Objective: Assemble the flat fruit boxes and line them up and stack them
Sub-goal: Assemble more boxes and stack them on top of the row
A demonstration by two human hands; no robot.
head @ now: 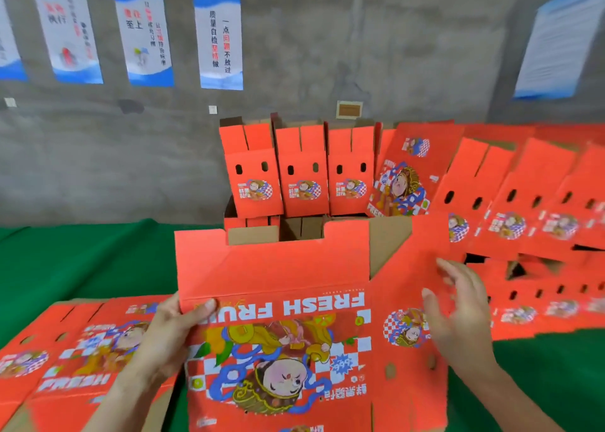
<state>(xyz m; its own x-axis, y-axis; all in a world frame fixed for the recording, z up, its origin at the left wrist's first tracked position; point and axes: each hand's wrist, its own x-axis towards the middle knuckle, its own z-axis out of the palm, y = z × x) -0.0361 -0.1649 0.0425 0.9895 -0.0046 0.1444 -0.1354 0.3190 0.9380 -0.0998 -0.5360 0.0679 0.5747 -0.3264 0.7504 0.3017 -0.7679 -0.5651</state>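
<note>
I hold a red fruit box (278, 333) with a "FRESH FRUIT" print and a cartoon figure in front of me, half unfolded, its brown inside showing at the top. My left hand (170, 330) grips its left edge, thumb on the printed face. My right hand (458, 314) lies with straight, spread fingers against the box's right side panel. More flat red boxes (75, 350) lie on the green table at the lower left. Three assembled boxes (301, 173) stand upright in a row at the back.
A heap of red boxes (523, 222) leans and lies at the right, over the green table cloth (82, 261). A grey concrete wall with several posters (219, 39) rises behind the table.
</note>
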